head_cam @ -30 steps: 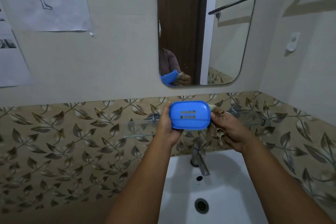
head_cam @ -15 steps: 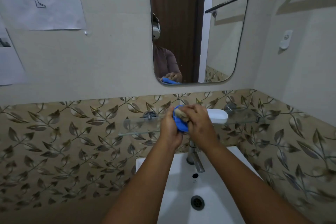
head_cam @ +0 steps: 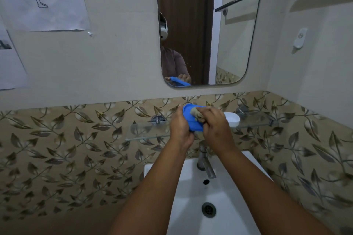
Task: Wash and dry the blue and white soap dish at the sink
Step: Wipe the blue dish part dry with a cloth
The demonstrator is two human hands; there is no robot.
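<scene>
Since a second earlier, the right hand [head_cam: 214, 124] had crossed from the dish's right end onto its face, bringing a tan wad of cloth or scrubber [head_cam: 196, 115] with it, and the blue part of the soap dish [head_cam: 193, 122] had turned from facing the camera to standing nearly edge-on. The left hand [head_cam: 180, 128] gripped the dish from its left side, thumb up along the rim and fingers curled behind it, while the right hand's fingers were bunched round the wad and pressed it against the blue surface. Both were held up in front of the glass shelf [head_cam: 145, 129], above the tap [head_cam: 205, 164] and the white basin [head_cam: 191, 177]. A white piece [head_cam: 232, 118], probably the dish's other half, lay on the shelf just beyond the right hand. No water showed running from the tap. The step looked like wiping or scrubbing the blue half, though whether this was washing or drying could not be told. To do it well, the left hand would want to hold the rim firmly and turn the dish, so the wad could reach the corners and drain slots, and the work should be brought lower, over the basin, so drips fell there.
</scene>
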